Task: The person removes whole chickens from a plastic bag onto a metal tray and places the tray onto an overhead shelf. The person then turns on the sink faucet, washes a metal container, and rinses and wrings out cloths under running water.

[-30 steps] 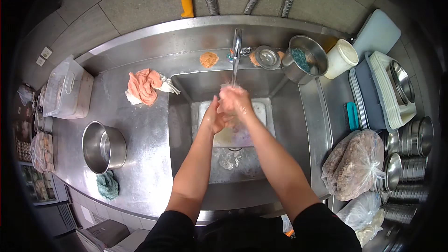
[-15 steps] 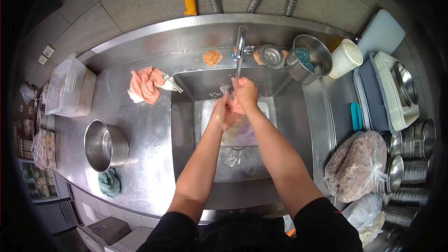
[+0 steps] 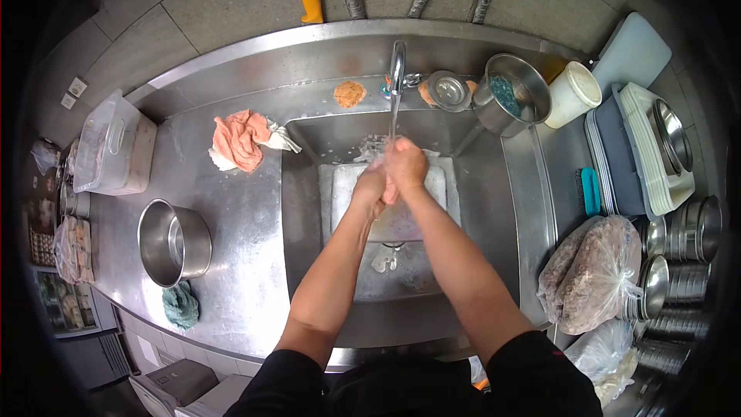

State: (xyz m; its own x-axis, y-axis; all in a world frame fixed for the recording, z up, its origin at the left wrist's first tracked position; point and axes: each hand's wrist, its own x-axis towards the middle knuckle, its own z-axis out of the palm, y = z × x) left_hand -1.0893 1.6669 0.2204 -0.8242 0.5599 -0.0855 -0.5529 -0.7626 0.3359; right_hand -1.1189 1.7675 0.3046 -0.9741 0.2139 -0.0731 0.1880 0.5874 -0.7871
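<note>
Water runs from the faucet (image 3: 397, 69) onto my two hands, which are close together over the sink (image 3: 401, 320). My left hand (image 3: 372, 188) is closed on the lower part of a wet pink cloth (image 3: 390, 191). Wrapped round its upper part is my right hand (image 3: 406, 164), slightly blurred. Most of the cloth is hidden between the palms. Beneath them a white tray (image 3: 436, 185) lies in the sink, with cloudy water in it.
Left counter: a pink and white cloth (image 3: 239, 141), a steel pot (image 3: 174, 243), a green cloth (image 3: 181, 305) and a plastic bin (image 3: 116, 147). Right: another steel pot (image 3: 509, 95), a white tub (image 3: 573, 95), stacked trays (image 3: 617, 154) and a filled plastic bag (image 3: 594, 274).
The hands have come closer together and now press the pink cloth, which hung looser between them before. More of the tray shows around them.
</note>
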